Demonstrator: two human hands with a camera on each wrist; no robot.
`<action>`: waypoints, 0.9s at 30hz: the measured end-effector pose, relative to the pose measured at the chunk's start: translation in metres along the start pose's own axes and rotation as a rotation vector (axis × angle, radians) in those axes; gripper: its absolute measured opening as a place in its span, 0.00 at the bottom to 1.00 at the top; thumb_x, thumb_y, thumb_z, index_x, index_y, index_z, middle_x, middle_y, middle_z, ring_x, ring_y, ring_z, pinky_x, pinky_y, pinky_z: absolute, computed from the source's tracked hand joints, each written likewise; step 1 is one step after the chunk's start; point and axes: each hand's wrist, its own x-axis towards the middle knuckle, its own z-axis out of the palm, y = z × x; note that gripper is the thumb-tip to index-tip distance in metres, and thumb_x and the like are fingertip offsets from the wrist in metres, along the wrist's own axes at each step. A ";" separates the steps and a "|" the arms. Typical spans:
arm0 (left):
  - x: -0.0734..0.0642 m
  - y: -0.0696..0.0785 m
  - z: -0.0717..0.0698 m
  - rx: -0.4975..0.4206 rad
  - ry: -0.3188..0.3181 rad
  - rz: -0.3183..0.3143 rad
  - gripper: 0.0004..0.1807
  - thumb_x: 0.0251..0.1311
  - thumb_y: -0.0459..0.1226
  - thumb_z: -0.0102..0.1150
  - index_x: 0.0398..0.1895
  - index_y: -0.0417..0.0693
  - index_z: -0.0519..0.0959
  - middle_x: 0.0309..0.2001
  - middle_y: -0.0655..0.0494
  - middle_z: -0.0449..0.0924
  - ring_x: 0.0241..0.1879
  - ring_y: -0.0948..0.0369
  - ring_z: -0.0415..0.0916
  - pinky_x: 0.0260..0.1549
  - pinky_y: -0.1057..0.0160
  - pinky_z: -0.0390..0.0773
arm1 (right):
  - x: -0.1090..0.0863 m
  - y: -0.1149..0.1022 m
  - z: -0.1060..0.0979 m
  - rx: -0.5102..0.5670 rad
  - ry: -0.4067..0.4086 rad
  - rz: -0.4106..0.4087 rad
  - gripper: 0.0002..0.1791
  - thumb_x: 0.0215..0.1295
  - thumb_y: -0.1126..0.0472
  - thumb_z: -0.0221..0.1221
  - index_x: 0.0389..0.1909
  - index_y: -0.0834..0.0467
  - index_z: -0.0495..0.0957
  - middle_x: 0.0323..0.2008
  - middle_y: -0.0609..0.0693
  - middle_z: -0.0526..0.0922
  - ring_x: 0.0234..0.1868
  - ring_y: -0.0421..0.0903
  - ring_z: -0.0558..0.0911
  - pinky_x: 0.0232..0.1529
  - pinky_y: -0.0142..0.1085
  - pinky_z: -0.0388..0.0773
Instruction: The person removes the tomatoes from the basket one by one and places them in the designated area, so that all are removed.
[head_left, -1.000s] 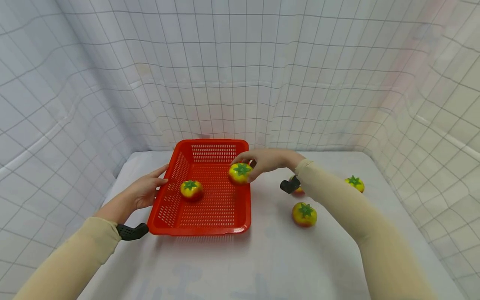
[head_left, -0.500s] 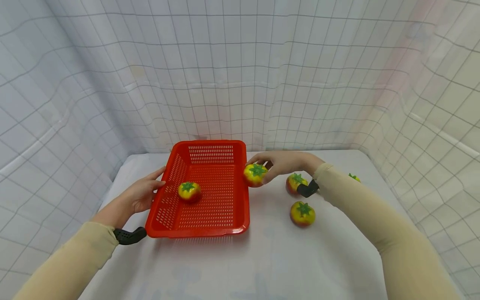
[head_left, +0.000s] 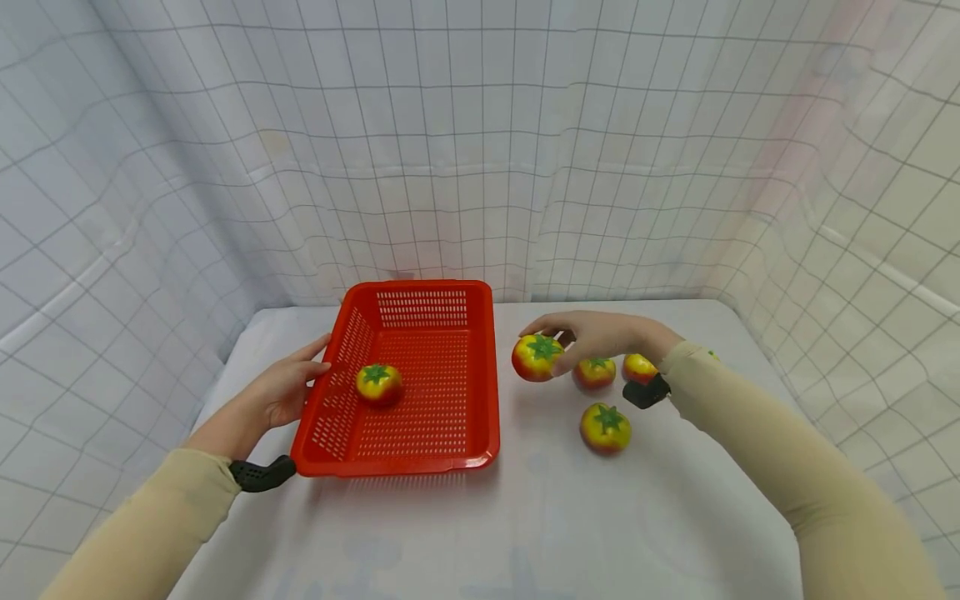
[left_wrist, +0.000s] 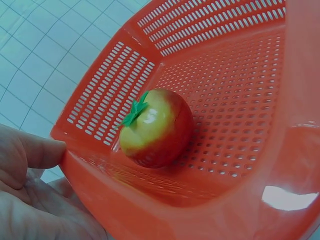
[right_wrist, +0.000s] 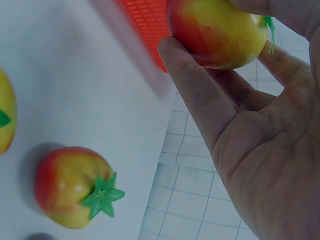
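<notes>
In the head view my left hand [head_left: 283, 390] grips the left rim of a red plastic basket [head_left: 491, 392]. Its fingertips meet the edge in the left wrist view, with other fingers behind the wall. One red-and-yellow tomato [head_left: 378, 384] with a green leafy top lies inside the basket, toward its left side. To the right of the basket, my right hand [head_left: 603, 335] holds a second tomato [head_left: 536, 358] between thumb and fingers. The right wrist view shows this held tomato [right_wrist: 220, 32] above the table, its lower side against the fingers.
On the white table [head_left: 547, 517], near the right hand, sit a tomato [head_left: 595, 375], a nearer tomato [head_left: 605, 430] and another tomato [head_left: 638, 367] partly behind the wrist. A grid-patterned white curtain [head_left: 480, 167] encloses the back and sides.
My right hand has carried its tomato from over the basket's right side rightward, out past the rim. The left hand and the tomato in the basket stay in place.
</notes>
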 end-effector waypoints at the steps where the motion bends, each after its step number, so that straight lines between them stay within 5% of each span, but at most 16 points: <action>1: 0.000 0.000 0.000 0.001 0.002 -0.001 0.37 0.82 0.38 0.35 0.83 0.72 0.33 0.76 0.40 0.51 0.54 0.54 0.77 0.54 0.47 0.81 | -0.003 0.002 0.000 0.005 0.003 0.010 0.35 0.61 0.50 0.68 0.68 0.27 0.69 0.66 0.39 0.71 0.67 0.48 0.68 0.64 0.53 0.71; 12: 0.002 0.000 -0.001 0.026 -0.007 0.002 0.36 0.82 0.39 0.35 0.82 0.73 0.32 0.79 0.40 0.46 0.58 0.52 0.74 0.56 0.45 0.79 | -0.030 0.028 0.004 0.061 0.049 0.113 0.33 0.61 0.46 0.69 0.65 0.21 0.71 0.67 0.38 0.69 0.67 0.49 0.69 0.65 0.56 0.66; 27: 0.002 0.000 -0.001 0.026 -0.011 0.000 0.37 0.83 0.40 0.35 0.82 0.73 0.32 0.79 0.39 0.46 0.56 0.53 0.76 0.55 0.47 0.80 | -0.072 0.067 0.005 0.087 0.091 0.085 0.34 0.61 0.50 0.71 0.67 0.27 0.71 0.67 0.42 0.71 0.67 0.54 0.71 0.65 0.53 0.69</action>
